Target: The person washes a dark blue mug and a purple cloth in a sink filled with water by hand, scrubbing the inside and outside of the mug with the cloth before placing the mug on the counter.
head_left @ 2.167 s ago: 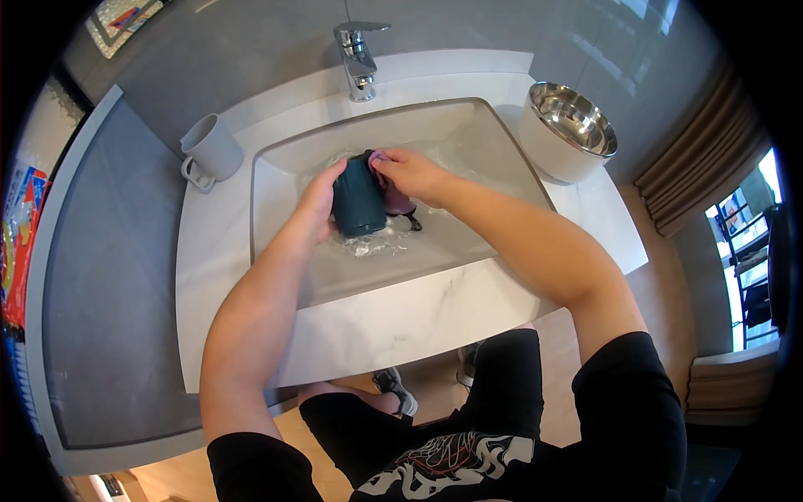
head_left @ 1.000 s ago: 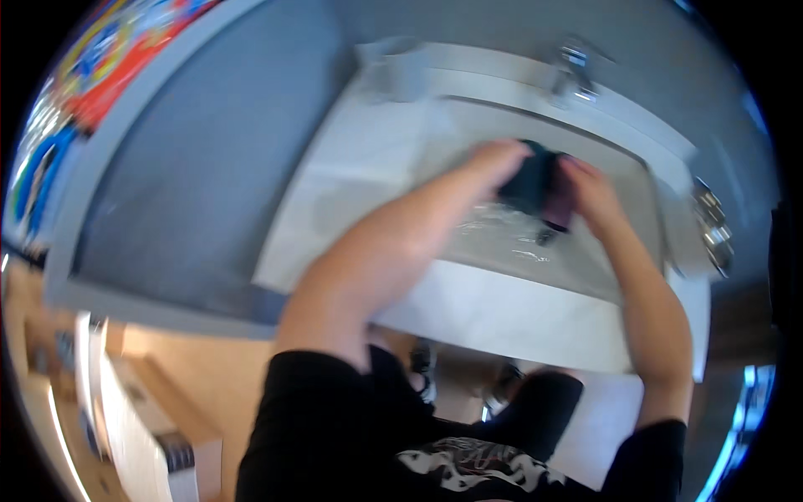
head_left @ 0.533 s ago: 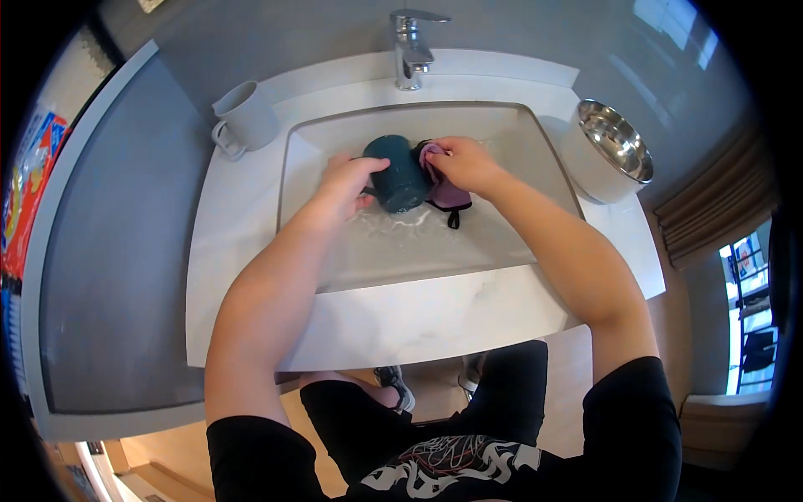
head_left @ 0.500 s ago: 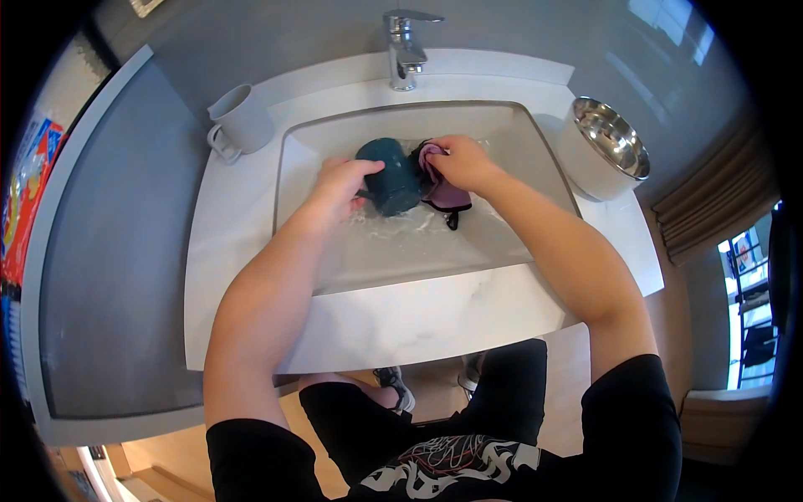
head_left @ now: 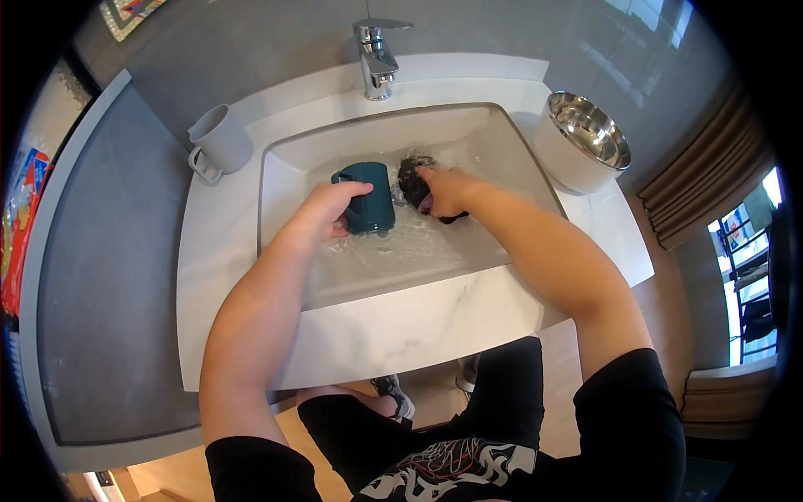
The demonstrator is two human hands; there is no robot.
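Observation:
In the washbasin (head_left: pixel 284 280), which holds some water, my left hand (head_left: pixel 329 209) grips a dark teal mug (head_left: pixel 372 201) lying on its side, thumb on top of it. Just right of it, my right hand (head_left: pixel 443 192) is closed on a purple and black cloth (head_left: pixel 416 184), pressed down into the water. The cloth is bunched and wet, partly hidden under my fingers. A narrow gap of rippling water separates the cloth from the mug.
A chrome faucet (head_left: pixel 376 63) stands behind the basin. On the white counter (head_left: pixel 401 335), a light grey mug (head_left: pixel 224 140) sits at the left and a white bowl with a steel inside (head_left: pixel 581 142) at the right. A grey panel (head_left: pixel 109 276) borders the left side.
My right hand has lowered the cloth from beside the mug into the water, leaving a gap between them. The mug has turned in my left hand and sits lower in the basin.

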